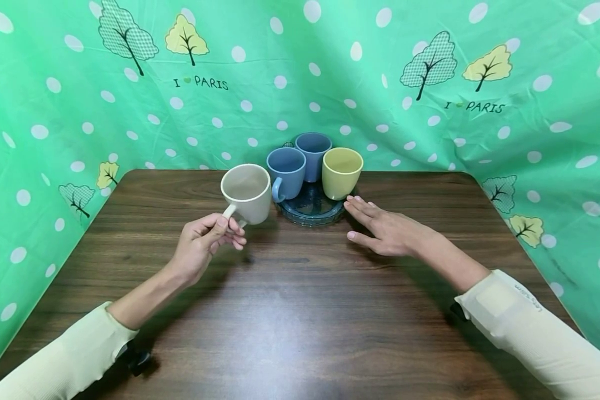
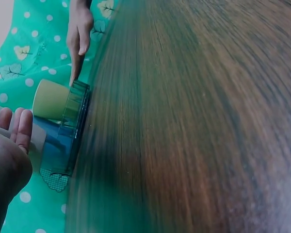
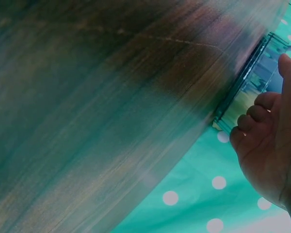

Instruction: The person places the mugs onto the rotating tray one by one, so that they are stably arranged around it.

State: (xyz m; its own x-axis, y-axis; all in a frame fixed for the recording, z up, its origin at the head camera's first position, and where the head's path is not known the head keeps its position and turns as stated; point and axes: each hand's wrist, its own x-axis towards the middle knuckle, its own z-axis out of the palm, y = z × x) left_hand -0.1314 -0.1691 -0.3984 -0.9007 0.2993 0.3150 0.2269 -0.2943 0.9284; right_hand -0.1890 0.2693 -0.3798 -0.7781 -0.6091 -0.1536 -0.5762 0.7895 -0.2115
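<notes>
My left hand [image 1: 197, 247] pinches the handle of an off-white mug [image 1: 254, 201], holding it upright just left of a round clear bluish tray [image 1: 311, 220]. On that tray stand a blue mug [image 1: 291, 180] with its handle toward the front, a second blue mug [image 1: 314, 158] behind it, and a yellow mug [image 1: 341, 173] on the right. My right hand [image 1: 387, 229] reaches the tray's right side with fingers straight, the fingertips close to the yellow mug's base; whether they touch cannot be told. In the left wrist view, the tray wall [image 2: 78, 109] shows side-on beneath the yellow mug [image 2: 49, 99].
The dark wooden table [image 1: 290, 311] spreads in front of the tray toward me. A green dotted cloth [image 1: 310, 66] with printed trees hangs behind the table's far edge and along both sides. A small black device [image 1: 139, 362] sits under the left sleeve.
</notes>
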